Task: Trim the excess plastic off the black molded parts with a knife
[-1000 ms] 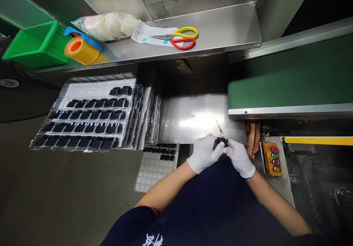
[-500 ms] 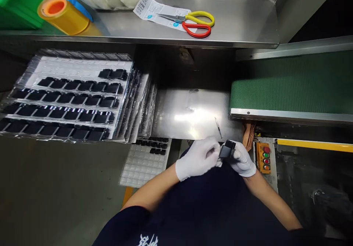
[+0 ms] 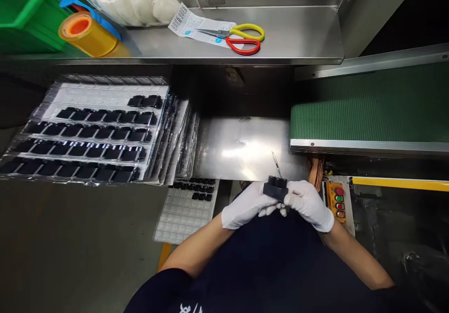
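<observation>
Both of my hands wear white gloves and meet in front of my chest around one small black plastic part [image 3: 275,191]. The part has a smooth flat face toward me and several raised blocks along its far edge. My left hand [image 3: 247,205] grips its left side, with fingers curled beneath. At its right end, my right hand [image 3: 308,203] pinches it between thumb and fingers. Some fingertips are hidden under the part. Just beyond it, a thin craft knife [image 3: 276,163] lies on the metal work surface [image 3: 228,163], touched by neither hand.
Stacked clear trays [image 3: 105,90] with rows of black parts stand at the left. A lower white tray [image 3: 178,217] holds more. Scissors [image 3: 245,39], yellow tape [image 3: 89,37] and a green bin [image 3: 28,18] sit on the shelf. Right are a green conveyor belt [image 3: 368,107] and button box [image 3: 336,203].
The black part has turned so its blocks point away from me, and it has shifted slightly left. My left hand now grips it too. The whole view has tilted a little.
</observation>
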`<state>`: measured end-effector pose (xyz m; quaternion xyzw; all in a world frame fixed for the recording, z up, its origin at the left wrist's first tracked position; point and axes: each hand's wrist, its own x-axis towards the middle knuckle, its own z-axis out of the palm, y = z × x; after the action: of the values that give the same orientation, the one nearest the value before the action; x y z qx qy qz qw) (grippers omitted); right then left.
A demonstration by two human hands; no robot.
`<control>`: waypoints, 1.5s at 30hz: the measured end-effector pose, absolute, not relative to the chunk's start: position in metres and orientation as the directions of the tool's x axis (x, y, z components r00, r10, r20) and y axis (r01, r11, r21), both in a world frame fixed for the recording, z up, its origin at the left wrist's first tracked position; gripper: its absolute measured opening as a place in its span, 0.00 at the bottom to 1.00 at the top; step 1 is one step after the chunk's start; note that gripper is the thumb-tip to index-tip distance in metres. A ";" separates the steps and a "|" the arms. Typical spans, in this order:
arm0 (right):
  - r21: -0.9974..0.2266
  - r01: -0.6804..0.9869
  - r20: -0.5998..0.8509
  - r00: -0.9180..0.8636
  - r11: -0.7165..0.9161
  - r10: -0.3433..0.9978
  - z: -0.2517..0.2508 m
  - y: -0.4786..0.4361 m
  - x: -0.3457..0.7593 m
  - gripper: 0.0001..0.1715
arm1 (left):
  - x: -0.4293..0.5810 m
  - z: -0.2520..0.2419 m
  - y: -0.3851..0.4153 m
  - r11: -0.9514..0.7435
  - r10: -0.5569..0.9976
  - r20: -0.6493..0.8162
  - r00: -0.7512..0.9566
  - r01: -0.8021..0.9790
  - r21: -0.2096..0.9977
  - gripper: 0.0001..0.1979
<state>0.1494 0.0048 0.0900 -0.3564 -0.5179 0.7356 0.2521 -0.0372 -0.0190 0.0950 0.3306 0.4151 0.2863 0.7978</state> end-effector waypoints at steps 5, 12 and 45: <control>-0.968 0.108 -0.246 -0.588 -0.226 0.771 0.109 0.004 0.143 0.25 | -0.035 0.079 -0.028 0.666 0.737 -0.478 0.478 -0.388 0.637 0.16; -0.970 0.130 -0.241 -0.567 -0.203 0.788 0.115 -0.001 0.137 0.24 | -0.032 0.071 -0.037 0.671 0.741 -0.441 0.506 -0.529 0.520 0.16; -0.903 0.203 0.231 -0.512 0.378 0.827 0.093 -0.006 0.138 0.18 | -0.051 0.075 -0.048 -0.170 0.983 0.121 0.137 0.441 0.881 0.09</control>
<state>0.1384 -0.0064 0.0925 -0.3434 -0.7502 0.4395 0.3552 -0.0511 -0.0476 0.0748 0.6640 0.5362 0.3795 0.3573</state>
